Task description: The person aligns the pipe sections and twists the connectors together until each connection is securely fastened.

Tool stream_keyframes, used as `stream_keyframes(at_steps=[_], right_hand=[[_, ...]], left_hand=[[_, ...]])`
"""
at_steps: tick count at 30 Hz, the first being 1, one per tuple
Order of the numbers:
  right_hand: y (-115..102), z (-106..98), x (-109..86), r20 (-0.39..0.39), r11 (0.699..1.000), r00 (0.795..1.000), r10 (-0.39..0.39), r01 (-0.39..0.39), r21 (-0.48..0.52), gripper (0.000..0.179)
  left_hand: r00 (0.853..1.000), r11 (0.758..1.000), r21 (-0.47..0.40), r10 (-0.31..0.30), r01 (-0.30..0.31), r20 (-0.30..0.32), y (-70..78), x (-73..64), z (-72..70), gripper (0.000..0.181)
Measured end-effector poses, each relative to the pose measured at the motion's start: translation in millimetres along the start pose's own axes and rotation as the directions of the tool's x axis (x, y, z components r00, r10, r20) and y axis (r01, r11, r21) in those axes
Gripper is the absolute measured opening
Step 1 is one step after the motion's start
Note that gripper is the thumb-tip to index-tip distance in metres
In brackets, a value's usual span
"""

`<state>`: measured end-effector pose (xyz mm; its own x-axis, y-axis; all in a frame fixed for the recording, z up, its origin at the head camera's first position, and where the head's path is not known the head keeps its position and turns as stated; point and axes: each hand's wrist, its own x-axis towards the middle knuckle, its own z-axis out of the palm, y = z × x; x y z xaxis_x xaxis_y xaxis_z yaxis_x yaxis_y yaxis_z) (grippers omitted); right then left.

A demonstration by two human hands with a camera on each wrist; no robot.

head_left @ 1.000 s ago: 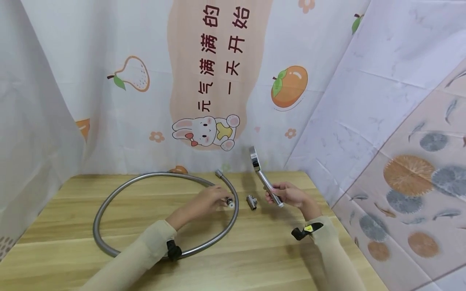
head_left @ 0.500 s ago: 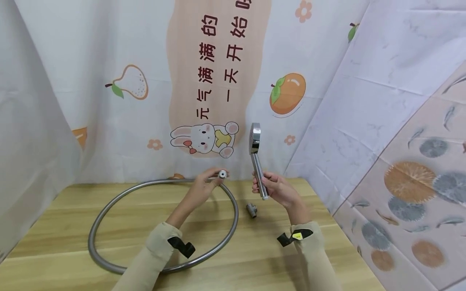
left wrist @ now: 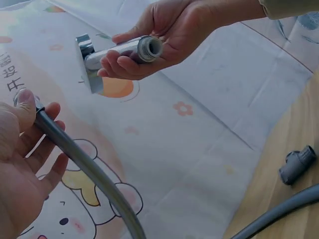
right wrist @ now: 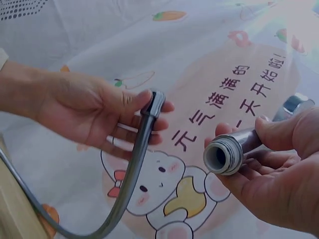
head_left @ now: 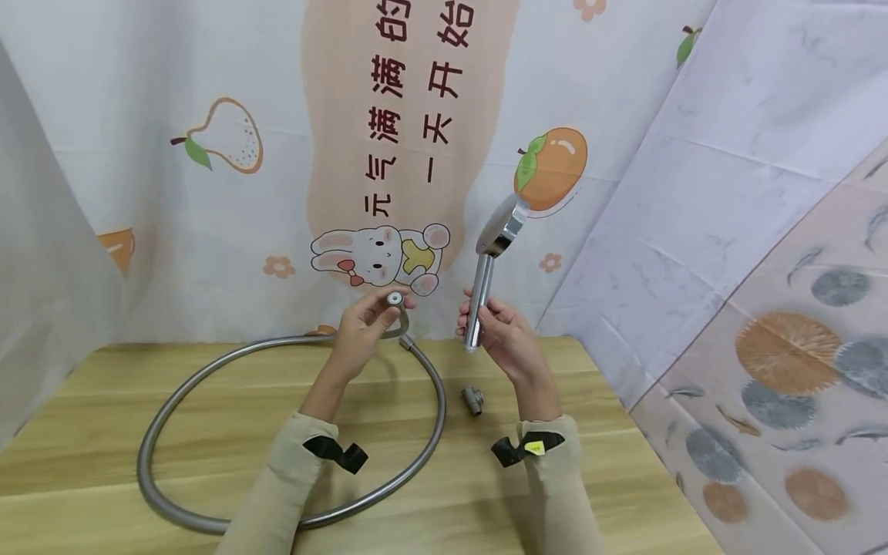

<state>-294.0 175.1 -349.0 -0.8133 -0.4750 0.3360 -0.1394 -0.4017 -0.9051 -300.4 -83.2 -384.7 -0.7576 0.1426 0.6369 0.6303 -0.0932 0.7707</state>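
My left hand (head_left: pixel 364 327) pinches the end fitting of a grey shower hose (right wrist: pixel 135 174) between thumb and fingers; its round mouth faces me in the head view. In my right hand (head_left: pixel 505 333) is a chrome handheld shower head (head_left: pixel 483 285), gripped by the handle with the head tilted up. The handle's threaded lower end (right wrist: pixel 223 155) shows bare in the right wrist view. Both hands are raised above the table, the fitting and handle apart. A small metal tee-shaped connector (head_left: pixel 473 401) lies on the table below the right hand.
The rest of the hose loops over the wooden table (head_left: pixel 388 432), its other end fitting (head_left: pixel 406 341) lying near the back edge. A printed curtain (head_left: pixel 277 208) hangs behind, and another cloth (head_left: pixel 694 254) slopes along the right side.
My left hand has lifted the hose end off the table and turned its mouth toward me. The shower head has risen, moved slightly left and tilted more upright in my right hand.
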Motion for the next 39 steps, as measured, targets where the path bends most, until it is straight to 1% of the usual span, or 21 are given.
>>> stream_keyframes(at_steps=[2, 4, 5, 8, 9, 10, 12, 16, 19, 22, 25, 29, 31, 35, 39], right_hand=[[1, 4, 5.8, -0.012, 0.999, 1.000, -0.019, 0.020, 0.032, 0.043], [2, 7, 10.5, -0.027, 0.997, 0.999, -0.037, 0.039, 0.061, 0.046], [2, 8, 12.5, -0.039, 0.996, 0.998, -0.045, 0.048, 0.078, 0.046], [3, 10, 18.0, -0.070, 0.991, 0.995, -0.065, 0.072, 0.115, 0.045], [2, 11, 19.6, -0.077, 0.990, 0.995, -0.069, 0.078, 0.119, 0.043], [2, 13, 18.8, -0.084, 0.989, 0.994, -0.068, 0.079, 0.125, 0.042], [2, 17, 17.8, -0.087, 0.989, 0.994, -0.073, 0.084, 0.119, 0.042], [-3, 22, 16.1, -0.073, 0.990, 0.994, -0.086, 0.094, 0.103, 0.045], [-6, 24, 14.7, -0.072, 0.990, 0.993, -0.097, 0.103, 0.094, 0.044], [-7, 23, 12.2, -0.087, 0.990, 0.991, -0.105, 0.112, 0.080, 0.043], [-4, 19, 6.5, -0.100, 0.991, 0.989, -0.106, 0.113, 0.068, 0.045], [-1, 15, -0.7, -0.097, 0.993, 0.991, -0.088, 0.094, 0.068, 0.047], [0, 14, -1.2, -0.090, 0.994, 0.992, -0.084, 0.090, 0.067, 0.047], [-1, 15, 4.1, -0.086, 0.993, 0.992, -0.097, 0.102, 0.064, 0.048], [-5, 19, 10.6, -0.097, 0.991, 0.990, -0.104, 0.112, 0.079, 0.047]], left_hand=[[0.999, 0.999, 0.001, -0.042, 0.042, 0.021, -1.4, 1.4, -4.9, 0.031], [0.994, 0.996, 0.012, -0.087, 0.086, 0.065, -2.4, 2.0, -9.3, 0.032], [0.990, 0.994, 0.021, -0.106, 0.104, 0.095, -3.1, 2.4, -11.4, 0.033], [0.973, 0.991, 0.048, -0.136, 0.129, 0.188, -4.5, 4.5, -17.6, 0.032], [0.968, 0.989, 0.054, -0.143, 0.135, 0.208, -4.3, 5.9, -19.6, 0.032], [0.963, 0.988, 0.053, -0.153, 0.144, 0.221, -3.1, 4.3, -21.3, 0.032], [0.961, 0.987, 0.047, -0.161, 0.154, 0.223, -1.0, 2.3, -24.6, 0.033], [0.965, 0.983, 0.018, -0.181, 0.180, 0.191, 2.3, 2.6, -27.2, 0.035], [0.967, 0.982, -0.007, -0.184, 0.188, 0.177, 0.9, 4.5, -25.0, 0.038], [0.970, 0.983, -0.018, -0.178, 0.183, 0.164, -3.1, 4.6, -20.5, 0.041], [0.970, 0.984, -0.003, -0.174, 0.177, 0.170, -6.6, 0.8, -15.3, 0.042], [0.964, 0.983, 0.014, -0.182, 0.182, 0.193, -9.4, -4.7, -10.9, 0.043], [0.966, 0.985, 0.012, -0.172, 0.173, 0.191, -10.4, -5.9, -10.4, 0.044], [0.975, 0.990, 0.036, -0.139, 0.135, 0.174, -10.1, -2.4, -13.0, 0.045], [0.975, 0.988, 0.073, -0.144, 0.133, 0.168, -5.9, 4.7, -17.2, 0.041]])
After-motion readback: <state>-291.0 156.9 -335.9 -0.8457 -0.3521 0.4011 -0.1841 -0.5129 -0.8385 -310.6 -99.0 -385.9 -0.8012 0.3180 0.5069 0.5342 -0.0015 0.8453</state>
